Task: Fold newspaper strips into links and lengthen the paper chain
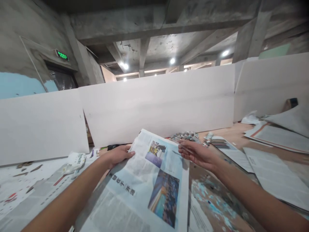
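Observation:
A newspaper sheet (142, 180) with printed text and two colour pictures lies tilted in front of me, its far edge near the white boards. My left hand (119, 155) grips its left edge, thumb on top and fingers curled beneath. At the upper right edge is my right hand (193, 153), with thumb and fingers pinched together around a thin thing that looks like a blade or small tool (178, 152); its exact kind is too small to tell. Just beyond the sheet sits a woven ring of folded paper (187, 136).
White boards (156, 104) stand upright behind the table. More newspapers (277, 174) lie at the right, beside a paint-stained patch (212, 199). On the left are a crumpled white plastic bag (76, 161), paper scraps and another newspaper (45, 190).

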`<action>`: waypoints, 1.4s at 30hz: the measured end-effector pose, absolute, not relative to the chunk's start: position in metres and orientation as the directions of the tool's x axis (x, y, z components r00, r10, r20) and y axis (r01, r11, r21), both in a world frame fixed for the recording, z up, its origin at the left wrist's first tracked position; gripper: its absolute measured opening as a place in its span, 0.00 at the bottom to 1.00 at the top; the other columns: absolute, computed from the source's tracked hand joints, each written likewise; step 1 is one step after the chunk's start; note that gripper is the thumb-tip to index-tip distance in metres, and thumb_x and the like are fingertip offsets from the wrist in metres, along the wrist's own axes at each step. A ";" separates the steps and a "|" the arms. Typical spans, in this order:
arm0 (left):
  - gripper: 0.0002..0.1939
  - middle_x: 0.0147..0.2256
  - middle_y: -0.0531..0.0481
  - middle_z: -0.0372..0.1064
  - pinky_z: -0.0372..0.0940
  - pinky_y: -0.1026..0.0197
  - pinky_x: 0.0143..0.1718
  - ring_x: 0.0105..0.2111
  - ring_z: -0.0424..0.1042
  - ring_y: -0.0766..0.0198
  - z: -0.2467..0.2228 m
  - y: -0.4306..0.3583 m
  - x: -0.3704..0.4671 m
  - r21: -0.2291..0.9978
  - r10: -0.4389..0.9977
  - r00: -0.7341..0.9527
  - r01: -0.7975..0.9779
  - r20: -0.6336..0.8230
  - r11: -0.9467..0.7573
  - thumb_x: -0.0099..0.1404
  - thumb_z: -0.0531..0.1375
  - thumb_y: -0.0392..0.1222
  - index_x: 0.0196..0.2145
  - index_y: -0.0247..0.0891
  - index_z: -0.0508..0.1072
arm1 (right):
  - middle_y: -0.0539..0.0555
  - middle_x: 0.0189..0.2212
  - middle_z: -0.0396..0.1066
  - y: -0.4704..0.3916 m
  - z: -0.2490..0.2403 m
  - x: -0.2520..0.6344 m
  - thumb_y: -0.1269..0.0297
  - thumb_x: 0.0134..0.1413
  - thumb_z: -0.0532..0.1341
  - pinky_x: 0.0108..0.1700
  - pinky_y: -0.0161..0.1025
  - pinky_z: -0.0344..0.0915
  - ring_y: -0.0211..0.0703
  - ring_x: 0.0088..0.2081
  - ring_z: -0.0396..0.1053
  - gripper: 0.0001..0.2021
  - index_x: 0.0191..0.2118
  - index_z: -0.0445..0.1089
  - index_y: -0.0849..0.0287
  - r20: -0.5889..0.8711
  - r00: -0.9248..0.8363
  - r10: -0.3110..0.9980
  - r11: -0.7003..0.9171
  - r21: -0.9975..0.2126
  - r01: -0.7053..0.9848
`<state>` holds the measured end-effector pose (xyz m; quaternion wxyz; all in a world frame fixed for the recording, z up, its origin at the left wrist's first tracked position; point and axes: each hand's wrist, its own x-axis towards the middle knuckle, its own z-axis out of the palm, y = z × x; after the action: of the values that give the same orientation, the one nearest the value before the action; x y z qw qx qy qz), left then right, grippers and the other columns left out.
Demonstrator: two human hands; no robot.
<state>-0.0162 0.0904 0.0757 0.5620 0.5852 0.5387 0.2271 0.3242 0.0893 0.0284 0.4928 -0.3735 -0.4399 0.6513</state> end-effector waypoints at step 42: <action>0.12 0.32 0.52 0.67 0.61 0.62 0.37 0.33 0.66 0.64 0.044 0.106 0.044 0.852 0.750 0.661 0.373 0.033 -0.366 0.62 0.61 0.49 0.35 0.37 0.69 | 0.55 0.40 0.75 0.057 0.028 0.290 0.51 0.60 0.59 0.23 0.37 0.71 0.44 0.26 0.78 0.14 0.40 0.57 0.55 -0.051 -0.385 0.921 -0.083 -0.994 -0.066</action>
<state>0.0445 0.1059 0.0443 0.4395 0.7983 0.3516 0.2141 0.2897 0.0569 0.0282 0.3951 -0.3890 -0.5501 0.6244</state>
